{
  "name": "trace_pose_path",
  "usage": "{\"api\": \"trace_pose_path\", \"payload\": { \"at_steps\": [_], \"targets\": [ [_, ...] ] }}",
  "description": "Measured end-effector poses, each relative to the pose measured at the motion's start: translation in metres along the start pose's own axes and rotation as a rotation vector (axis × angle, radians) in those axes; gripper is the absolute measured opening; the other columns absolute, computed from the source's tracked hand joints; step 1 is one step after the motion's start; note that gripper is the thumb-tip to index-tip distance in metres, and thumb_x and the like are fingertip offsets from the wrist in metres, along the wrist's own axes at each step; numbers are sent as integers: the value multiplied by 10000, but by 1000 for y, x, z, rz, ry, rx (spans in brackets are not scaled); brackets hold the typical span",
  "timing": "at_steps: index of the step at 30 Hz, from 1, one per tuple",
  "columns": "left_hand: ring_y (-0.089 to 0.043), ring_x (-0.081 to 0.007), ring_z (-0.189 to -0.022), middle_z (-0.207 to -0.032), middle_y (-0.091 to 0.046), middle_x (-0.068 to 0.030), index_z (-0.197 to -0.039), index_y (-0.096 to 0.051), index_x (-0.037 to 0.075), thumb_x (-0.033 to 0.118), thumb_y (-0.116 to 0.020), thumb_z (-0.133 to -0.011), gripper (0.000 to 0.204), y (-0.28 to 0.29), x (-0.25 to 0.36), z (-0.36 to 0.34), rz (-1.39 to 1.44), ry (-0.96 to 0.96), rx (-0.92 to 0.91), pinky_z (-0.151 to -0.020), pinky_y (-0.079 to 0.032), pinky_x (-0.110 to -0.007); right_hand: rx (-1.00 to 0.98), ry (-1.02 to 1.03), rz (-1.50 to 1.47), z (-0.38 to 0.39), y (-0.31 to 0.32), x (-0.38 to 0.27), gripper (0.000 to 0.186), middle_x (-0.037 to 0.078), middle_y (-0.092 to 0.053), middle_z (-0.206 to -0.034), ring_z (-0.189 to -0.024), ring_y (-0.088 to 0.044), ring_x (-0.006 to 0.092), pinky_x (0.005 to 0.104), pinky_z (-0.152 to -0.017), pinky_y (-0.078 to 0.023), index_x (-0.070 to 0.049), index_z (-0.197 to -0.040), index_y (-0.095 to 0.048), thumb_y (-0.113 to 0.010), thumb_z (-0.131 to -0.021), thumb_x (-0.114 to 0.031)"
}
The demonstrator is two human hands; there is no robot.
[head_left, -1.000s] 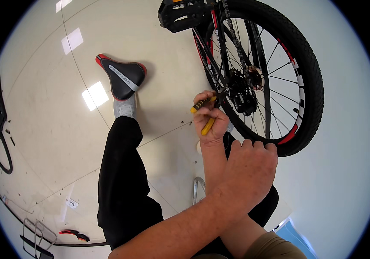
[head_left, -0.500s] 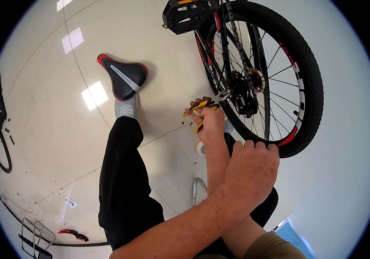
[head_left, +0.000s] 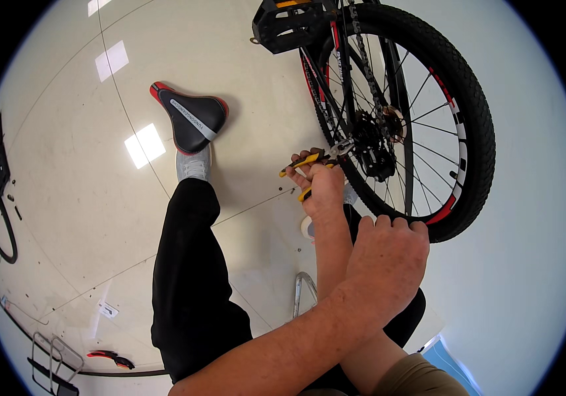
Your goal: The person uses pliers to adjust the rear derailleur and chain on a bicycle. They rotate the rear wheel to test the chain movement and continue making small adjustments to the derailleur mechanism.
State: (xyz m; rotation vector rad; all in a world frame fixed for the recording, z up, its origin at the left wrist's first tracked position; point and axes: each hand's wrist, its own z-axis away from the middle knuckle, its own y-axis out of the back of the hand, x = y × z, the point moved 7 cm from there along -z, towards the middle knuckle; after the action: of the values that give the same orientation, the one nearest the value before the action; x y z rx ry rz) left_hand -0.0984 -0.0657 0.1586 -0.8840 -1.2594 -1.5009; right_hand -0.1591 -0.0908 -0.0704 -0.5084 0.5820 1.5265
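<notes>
My right hand (head_left: 324, 191) grips yellow-and-black pliers (head_left: 303, 160), whose metal jaws are at the small parts beside the black rear derailleur (head_left: 378, 160) and sprockets; what exactly they grip is unclear. My left hand (head_left: 390, 257) crosses above my right forearm, its fingers curled on the tyre (head_left: 472, 189) of the bicycle's rear wheel. The chain (head_left: 362, 46) runs up from the hub, near a black pedal (head_left: 283, 26) at the top.
A black-and-red saddle (head_left: 197, 119) lies by my left foot. Loose parts and a black tube (head_left: 7, 241) lie at the far left. Metal racks (head_left: 55, 363) and a red-and-black piece (head_left: 111, 358) are at lower left, a roll (head_left: 307, 226) and metal frame (head_left: 306, 290) between my legs.
My right hand has turned so its back shows, tilting the pliers' handles leftward and bringing the shiny jaws into view by the derailleur. My left hand stays on the tyre, shifted very slightly.
</notes>
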Motion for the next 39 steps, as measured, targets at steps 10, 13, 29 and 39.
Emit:
{"api": "trace_pose_path", "payload": {
  "at_steps": [10,13,29,39],
  "targets": [
    [-679,-261,-781,-797,-674,-101,-886,-639,47,104,-703,-804,119,-5,-4,2,-11,-10,61,-692,-482,-395,-314,-32,-281,-15,6,11,466,98,-623,-1124,-1085,-652,269,312,-624,-496,-51,-1161,-589,-400,-790,158],
    [-678,-255,-781,-799,-670,-95,-887,-635,51,113,-709,-804,127,-5,-4,3,-19,-3,40,-692,-482,-391,-637,-108,-706,-7,-11,7,523,117,-610,-1183,-1155,-609,272,301,-630,-483,-37,-1179,-594,-397,-742,173],
    [-681,-261,-760,-784,-675,-97,-870,-648,54,90,-718,-785,116,-5,-3,-1,-15,-1,96,-682,-479,-395,-102,0,-43,2,10,5,377,108,-599,-1153,-1070,-658,245,510,-928,-665,-17,-1215,-513,-426,-907,181],
    [-693,-278,-786,-804,-687,-107,-889,-649,48,105,-719,-804,125,-6,-3,-4,7,-5,58,-712,-491,-409,-10,38,-19,1,-2,0,388,147,-602,-1147,-1111,-657,291,530,-926,-666,52,-1171,-535,-373,-835,162]
  ]
}}
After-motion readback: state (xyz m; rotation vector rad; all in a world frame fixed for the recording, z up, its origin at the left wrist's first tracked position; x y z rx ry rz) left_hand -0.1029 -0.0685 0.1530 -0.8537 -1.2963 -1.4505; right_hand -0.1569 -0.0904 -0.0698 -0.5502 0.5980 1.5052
